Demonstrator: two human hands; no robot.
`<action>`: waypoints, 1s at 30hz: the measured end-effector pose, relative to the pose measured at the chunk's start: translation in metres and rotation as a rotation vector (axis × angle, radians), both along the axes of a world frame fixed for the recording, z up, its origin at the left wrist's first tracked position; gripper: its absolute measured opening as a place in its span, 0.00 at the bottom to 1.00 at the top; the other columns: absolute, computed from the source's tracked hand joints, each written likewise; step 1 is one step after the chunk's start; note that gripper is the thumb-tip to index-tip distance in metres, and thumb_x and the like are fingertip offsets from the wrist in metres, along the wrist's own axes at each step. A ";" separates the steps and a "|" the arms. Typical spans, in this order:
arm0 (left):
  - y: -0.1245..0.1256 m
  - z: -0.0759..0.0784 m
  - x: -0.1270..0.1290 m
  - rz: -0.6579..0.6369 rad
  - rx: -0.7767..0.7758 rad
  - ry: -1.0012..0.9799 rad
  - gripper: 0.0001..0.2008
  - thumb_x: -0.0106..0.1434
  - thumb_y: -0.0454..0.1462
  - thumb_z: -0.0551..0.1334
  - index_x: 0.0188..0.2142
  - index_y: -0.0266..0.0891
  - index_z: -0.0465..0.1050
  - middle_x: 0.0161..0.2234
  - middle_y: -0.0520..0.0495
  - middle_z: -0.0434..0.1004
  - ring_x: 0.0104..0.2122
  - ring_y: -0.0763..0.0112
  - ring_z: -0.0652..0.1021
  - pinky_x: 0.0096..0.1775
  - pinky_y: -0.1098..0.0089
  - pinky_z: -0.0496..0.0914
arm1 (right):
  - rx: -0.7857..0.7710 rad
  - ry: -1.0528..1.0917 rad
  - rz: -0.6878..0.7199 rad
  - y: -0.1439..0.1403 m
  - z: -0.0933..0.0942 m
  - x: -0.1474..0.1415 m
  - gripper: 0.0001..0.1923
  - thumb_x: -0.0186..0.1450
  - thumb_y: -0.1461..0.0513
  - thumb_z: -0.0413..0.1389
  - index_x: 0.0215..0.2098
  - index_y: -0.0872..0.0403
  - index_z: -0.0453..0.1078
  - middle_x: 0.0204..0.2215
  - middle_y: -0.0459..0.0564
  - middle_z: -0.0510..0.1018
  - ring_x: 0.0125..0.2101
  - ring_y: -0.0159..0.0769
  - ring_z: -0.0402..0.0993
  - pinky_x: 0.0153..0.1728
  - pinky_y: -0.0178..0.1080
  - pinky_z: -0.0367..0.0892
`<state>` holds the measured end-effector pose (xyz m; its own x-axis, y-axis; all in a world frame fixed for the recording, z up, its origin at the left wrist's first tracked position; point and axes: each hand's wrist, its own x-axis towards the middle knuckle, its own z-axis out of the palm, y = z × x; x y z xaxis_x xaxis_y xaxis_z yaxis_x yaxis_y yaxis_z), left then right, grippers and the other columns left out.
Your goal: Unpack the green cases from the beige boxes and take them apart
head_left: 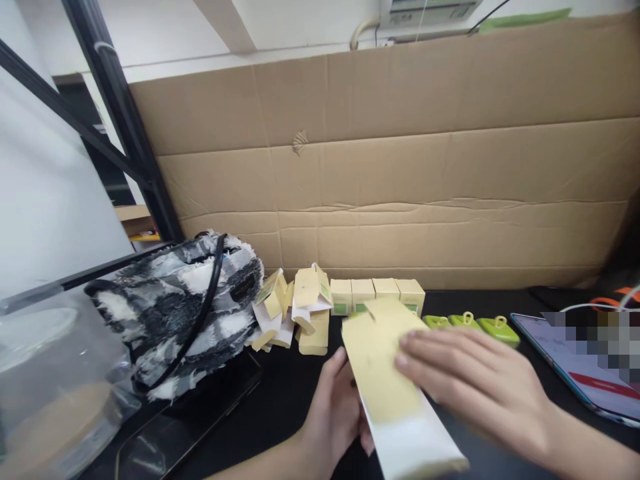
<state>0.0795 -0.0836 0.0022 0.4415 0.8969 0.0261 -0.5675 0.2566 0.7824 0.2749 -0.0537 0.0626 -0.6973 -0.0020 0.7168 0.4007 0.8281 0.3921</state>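
Observation:
In front of me is a partly unfolded cardboard carton [383, 380], cream-yellow with a white flap at its near end. My left hand [330, 413] grips it from the left, thumb at the edge and other fingers partly hidden beneath. My right hand [480, 383] is on the carton's right side, fingers together across its upper face. Its thumb is out of sight, and the fingertips are slightly blurred. Just beyond the carton stands a row of small cream boxes [386, 289] with green labels. Several green objects with loops [499, 328] lie right of that row.
Left of the row, open cream cartons [313, 297] are piled loosely. A black, grey and white shaggy bag [175, 313] and a clear plastic bag [55, 380] stand at left. At right lies a tablet-like screen [575, 360]. A cardboard sheet [400, 167] walls the back.

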 end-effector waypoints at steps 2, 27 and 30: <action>0.005 -0.010 -0.001 -0.019 0.079 -0.015 0.27 0.61 0.56 0.48 0.36 0.34 0.69 0.18 0.49 0.74 0.12 0.76 0.66 0.16 0.76 0.57 | 0.059 0.068 0.016 0.019 0.025 -0.017 0.12 0.66 0.69 0.51 0.47 0.57 0.70 0.40 0.53 0.81 0.43 0.39 0.74 0.40 0.40 0.65; 0.006 -0.013 -0.002 -0.105 0.105 0.214 0.16 0.59 0.49 0.52 0.32 0.38 0.63 0.14 0.53 0.71 0.10 0.79 0.63 0.17 0.78 0.57 | -0.691 -0.226 -0.458 0.119 0.049 -0.004 0.13 0.67 0.58 0.54 0.49 0.54 0.67 0.47 0.52 0.73 0.43 0.39 0.72 0.44 0.48 0.69; 0.007 -0.013 -0.001 -0.102 0.134 0.266 0.16 0.59 0.49 0.50 0.32 0.38 0.62 0.14 0.54 0.70 0.11 0.79 0.62 0.17 0.78 0.56 | -0.771 -0.271 -0.537 0.144 0.028 0.018 0.15 0.67 0.58 0.54 0.51 0.54 0.66 0.49 0.52 0.72 0.43 0.39 0.72 0.43 0.47 0.70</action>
